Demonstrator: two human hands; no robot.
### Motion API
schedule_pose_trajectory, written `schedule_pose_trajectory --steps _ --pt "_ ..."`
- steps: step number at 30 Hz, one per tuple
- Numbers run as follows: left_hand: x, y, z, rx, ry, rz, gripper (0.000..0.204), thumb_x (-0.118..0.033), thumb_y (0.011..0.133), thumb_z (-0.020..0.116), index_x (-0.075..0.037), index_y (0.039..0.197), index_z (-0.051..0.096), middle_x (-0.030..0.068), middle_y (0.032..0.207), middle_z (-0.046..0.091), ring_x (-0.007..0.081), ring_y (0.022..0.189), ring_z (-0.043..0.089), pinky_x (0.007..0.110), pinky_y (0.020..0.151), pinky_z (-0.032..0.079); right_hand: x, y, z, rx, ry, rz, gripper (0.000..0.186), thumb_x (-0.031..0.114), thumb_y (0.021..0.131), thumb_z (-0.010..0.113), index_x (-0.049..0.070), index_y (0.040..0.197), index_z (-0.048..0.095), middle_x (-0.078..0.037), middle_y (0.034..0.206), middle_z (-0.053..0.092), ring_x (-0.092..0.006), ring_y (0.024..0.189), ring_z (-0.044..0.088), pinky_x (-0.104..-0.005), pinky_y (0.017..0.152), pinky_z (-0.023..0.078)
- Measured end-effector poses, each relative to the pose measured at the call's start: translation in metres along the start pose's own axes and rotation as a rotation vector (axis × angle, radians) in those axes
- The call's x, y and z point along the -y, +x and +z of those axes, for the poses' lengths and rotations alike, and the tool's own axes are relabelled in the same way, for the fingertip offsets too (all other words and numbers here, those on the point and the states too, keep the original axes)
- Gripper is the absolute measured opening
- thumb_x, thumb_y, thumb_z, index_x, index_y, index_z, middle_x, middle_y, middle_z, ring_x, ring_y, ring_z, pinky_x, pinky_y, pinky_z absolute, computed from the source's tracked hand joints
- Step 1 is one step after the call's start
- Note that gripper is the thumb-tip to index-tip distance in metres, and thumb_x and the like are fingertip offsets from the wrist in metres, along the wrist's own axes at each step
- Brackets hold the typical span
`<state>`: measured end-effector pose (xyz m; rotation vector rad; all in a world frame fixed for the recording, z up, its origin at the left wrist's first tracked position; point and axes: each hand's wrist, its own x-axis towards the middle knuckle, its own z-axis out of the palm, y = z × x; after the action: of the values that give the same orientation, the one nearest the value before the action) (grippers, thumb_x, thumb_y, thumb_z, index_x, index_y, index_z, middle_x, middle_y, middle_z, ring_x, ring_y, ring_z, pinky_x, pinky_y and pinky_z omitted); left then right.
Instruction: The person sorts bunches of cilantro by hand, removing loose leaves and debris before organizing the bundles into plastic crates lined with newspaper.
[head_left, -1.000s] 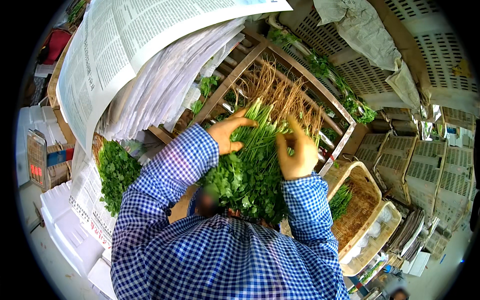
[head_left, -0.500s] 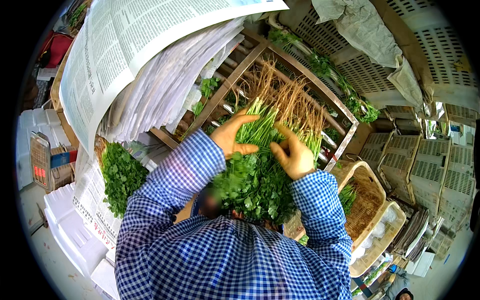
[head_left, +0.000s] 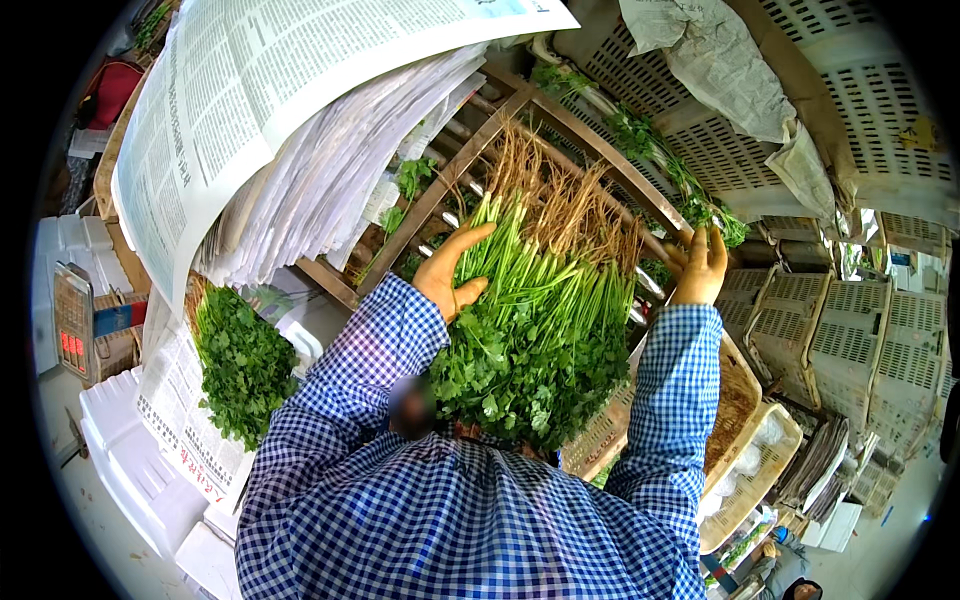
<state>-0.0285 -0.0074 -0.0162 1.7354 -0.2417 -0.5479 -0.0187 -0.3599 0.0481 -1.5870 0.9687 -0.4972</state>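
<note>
A broad bunch of coriander (head_left: 545,330) lies in front of me, brown roots pointing away and leaves toward my chest. It rests over a brown metal frame with bars (head_left: 600,155). My left hand (head_left: 450,275) is at the bunch's left side, thumb and fingers apart, near the pale stems; nothing is gripped in it. My right hand (head_left: 698,268) is off to the right of the bunch, beside the frame's corner, fingers extended and apart. Nothing shows in it.
Stacked newspaper sheets (head_left: 330,170) rise at the far left. Another coriander bunch (head_left: 240,365) lies on newspaper at left. A digital scale (head_left: 75,320) stands beyond it. Plastic baskets (head_left: 745,480) stand at right, with stacked perforated crates (head_left: 850,325) behind. A person (head_left: 790,575) shows at lower right.
My right hand has left the stems and moved right, to beside the frame. My left hand has shifted slightly left, and more of the bunch is visible.
</note>
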Motion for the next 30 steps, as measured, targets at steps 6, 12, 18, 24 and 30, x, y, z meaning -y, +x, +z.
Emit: schedule_pose_trajectory --steps 6,12,18,24,30 --pt "0.015 -0.004 -0.005 -0.014 -0.030 0.058 0.078 0.004 0.086 0.069 -0.018 0.155 0.041 0.0191 0.162 0.033 0.0335 0.154 0.023 0.047 0.127 0.017 0.020 -0.106 0.049 0.626 -0.828 -0.072 0.052 0.041 0.096 0.069 0.007 0.135 0.060 -0.017 0.120 0.070 -0.0264 0.095 0.072 -0.0423 0.085 0.061" --pt "0.013 0.008 -0.022 0.082 0.019 0.045 0.076 -0.004 0.086 0.071 -0.018 0.155 0.042 0.0159 0.162 0.036 0.0336 0.152 0.029 0.054 0.126 0.019 -0.002 -0.072 0.043 0.872 -1.124 -0.088 0.049 0.043 0.092 0.073 0.008 0.125 0.065 -0.015 0.114 0.072 -0.0275 0.102 0.071 -0.0383 0.090 0.056" --pt "0.077 0.030 -0.064 0.186 0.038 0.295 0.077 -0.034 0.094 0.070 -0.015 0.159 0.034 0.0130 0.162 0.034 0.0317 0.151 0.029 0.056 0.125 0.023 -0.018 -0.077 0.032 0.742 -0.908 -0.158 0.046 0.037 0.092 0.075 0.009 0.127 0.066 -0.010 0.092 0.074 -0.0213 0.081 0.072 -0.0354 0.075 0.058" --pt "0.061 0.026 -0.052 0.187 0.033 0.272 0.075 -0.032 0.093 0.070 -0.015 0.158 0.035 0.0173 0.164 0.031 0.0339 0.153 0.027 0.055 0.125 0.021 -0.020 -0.108 0.008 0.405 -0.286 -0.287 0.028 0.007 0.095 0.071 0.008 0.123 0.070 -0.001 0.072 0.071 -0.0082 0.059 0.065 -0.0225 0.051 0.051" --pt "-0.014 0.004 -0.006 0.131 0.285 0.012 0.071 -0.007 0.091 0.067 -0.021 0.155 0.040 0.0255 0.166 0.019 0.0386 0.155 0.018 0.053 0.125 0.021 -0.015 -0.117 0.014 0.543 -0.997 -0.691 0.050 0.025 0.094 0.073 0.018 0.141 0.059 -0.005 0.068 0.069 -0.0104 0.050 0.059 -0.0285 0.045 0.050"
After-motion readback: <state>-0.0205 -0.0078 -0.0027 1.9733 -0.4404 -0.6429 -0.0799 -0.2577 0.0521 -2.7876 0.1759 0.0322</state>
